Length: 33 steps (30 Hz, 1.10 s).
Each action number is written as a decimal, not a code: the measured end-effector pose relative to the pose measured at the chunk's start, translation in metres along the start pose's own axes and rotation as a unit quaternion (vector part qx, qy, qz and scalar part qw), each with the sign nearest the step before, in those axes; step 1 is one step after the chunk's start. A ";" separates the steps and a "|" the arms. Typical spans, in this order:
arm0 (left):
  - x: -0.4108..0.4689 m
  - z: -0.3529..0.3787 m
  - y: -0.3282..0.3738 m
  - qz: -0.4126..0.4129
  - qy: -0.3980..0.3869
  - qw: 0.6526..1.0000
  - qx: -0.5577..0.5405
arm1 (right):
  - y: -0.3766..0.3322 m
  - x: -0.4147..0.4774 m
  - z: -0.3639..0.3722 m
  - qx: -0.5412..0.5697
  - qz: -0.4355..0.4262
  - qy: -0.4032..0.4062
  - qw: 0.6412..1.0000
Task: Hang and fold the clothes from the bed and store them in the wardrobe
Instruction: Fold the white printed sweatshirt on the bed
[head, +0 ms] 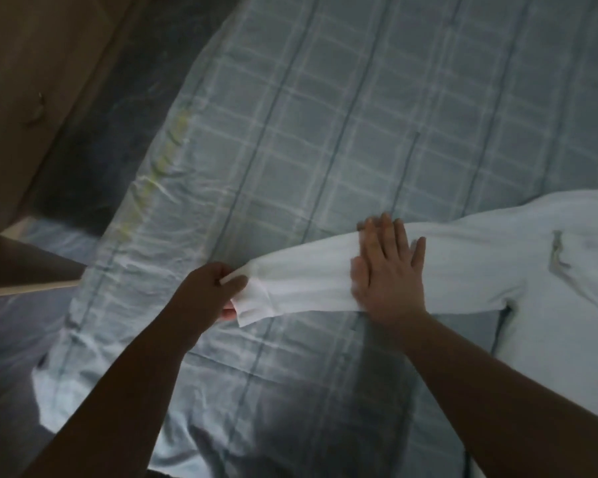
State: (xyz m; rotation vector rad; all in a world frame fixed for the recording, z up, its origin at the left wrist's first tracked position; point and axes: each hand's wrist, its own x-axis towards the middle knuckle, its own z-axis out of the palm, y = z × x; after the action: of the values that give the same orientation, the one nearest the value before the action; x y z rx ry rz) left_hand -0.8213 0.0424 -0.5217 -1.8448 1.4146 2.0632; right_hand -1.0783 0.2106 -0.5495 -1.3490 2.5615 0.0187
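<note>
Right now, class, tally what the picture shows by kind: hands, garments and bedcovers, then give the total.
Hands: 2, the left hand and the right hand
Garments: 1, the white shirt
Bedcovers: 1, the checked bedcover
Total: 4

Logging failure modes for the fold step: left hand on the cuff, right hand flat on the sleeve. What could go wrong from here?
1. The left hand only pinches the cuff at its edge, so it may slip free during the fold.
2. The right hand presses flat on the sleeve. Pulling against it could drag and wrinkle the shirt body.
</note>
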 end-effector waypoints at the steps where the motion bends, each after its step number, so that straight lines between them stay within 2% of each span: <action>1: -0.002 -0.001 -0.003 -0.003 -0.003 1.000 -0.011 | -0.005 -0.005 -0.001 0.003 -0.019 0.012 1.000; 3: -0.006 0.001 -0.011 0.014 -0.003 1.000 0.018 | -0.019 -0.019 0.003 0.010 -0.074 0.028 0.997; 4: -0.006 0.002 -0.017 0.043 0.010 0.996 0.080 | -0.027 -0.026 0.008 0.016 -0.097 0.024 0.995; 6: -0.006 0.005 -0.024 0.111 0.047 0.962 0.245 | -0.040 -0.037 0.018 0.011 -0.118 -0.001 0.993; 8: -0.008 0.008 -0.027 0.140 0.074 0.944 0.290 | -0.048 -0.042 0.026 -0.011 -0.108 -0.021 0.994; 10: -0.009 0.011 -0.029 0.139 0.086 0.948 0.274 | -0.052 -0.040 0.026 -0.029 -0.090 -0.033 0.995; 12: -0.010 0.012 -0.028 0.118 0.074 0.966 0.216 | -0.055 -0.039 0.019 -0.020 -0.086 -0.030 0.996; 14: -0.018 0.012 -0.022 0.084 0.044 0.992 0.087 | -0.063 -0.046 0.004 0.058 -0.114 -0.007 0.992; 15: -0.024 0.012 -0.019 0.069 0.027 0.997 0.019 | -0.070 -0.052 -0.005 0.135 -0.129 0.001 0.982; 17: -0.035 0.015 -0.013 0.060 -0.019 0.994 -0.089 | -0.086 -0.071 -0.023 0.321 -0.100 -0.001 0.942; 19: -0.047 0.024 -0.005 0.066 -0.057 0.986 -0.141 | -0.102 -0.090 -0.039 0.467 0.001 -0.058 0.882; 21: -0.059 0.039 0.001 0.060 -0.087 0.983 -0.153 | -0.111 -0.100 -0.052 0.573 0.082 -0.139 0.803; 23: -0.068 0.057 0.004 0.053 -0.132 0.975 -0.171 | -0.104 -0.099 -0.061 0.651 0.114 -0.155 0.734; 24: -0.072 0.068 0.003 0.064 -0.155 0.971 -0.173 | -0.096 -0.097 -0.063 0.668 0.124 -0.144 0.719; 25: -0.075 0.078 0.003 0.082 -0.168 0.968 -0.168 | -0.086 -0.094 -0.066 0.668 0.133 -0.128 0.720; 26: -0.078 0.088 0.003 0.102 -0.168 0.967 -0.164 | -0.076 -0.092 -0.069 0.653 0.144 -0.104 0.736; 29: -0.083 0.118 0.008 0.174 -0.072 0.973 -0.130 | -0.033 -0.085 -0.074 0.584 0.184 -0.030 0.790; 31: -0.083 0.142 0.011 0.240 0.027 0.970 -0.023 | 0.004 -0.081 -0.079 0.574 0.199 -0.003 0.795; 33: -0.084 0.173 0.011 0.299 0.086 0.942 0.123 | 0.050 -0.082 -0.084 0.567 0.217 0.016 0.794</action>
State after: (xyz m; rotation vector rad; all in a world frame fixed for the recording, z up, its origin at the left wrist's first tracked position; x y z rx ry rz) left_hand -0.9364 0.1874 -0.4680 -1.6642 2.3972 1.8204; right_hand -1.0921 0.2950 -0.4549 -0.2792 2.0872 -1.2308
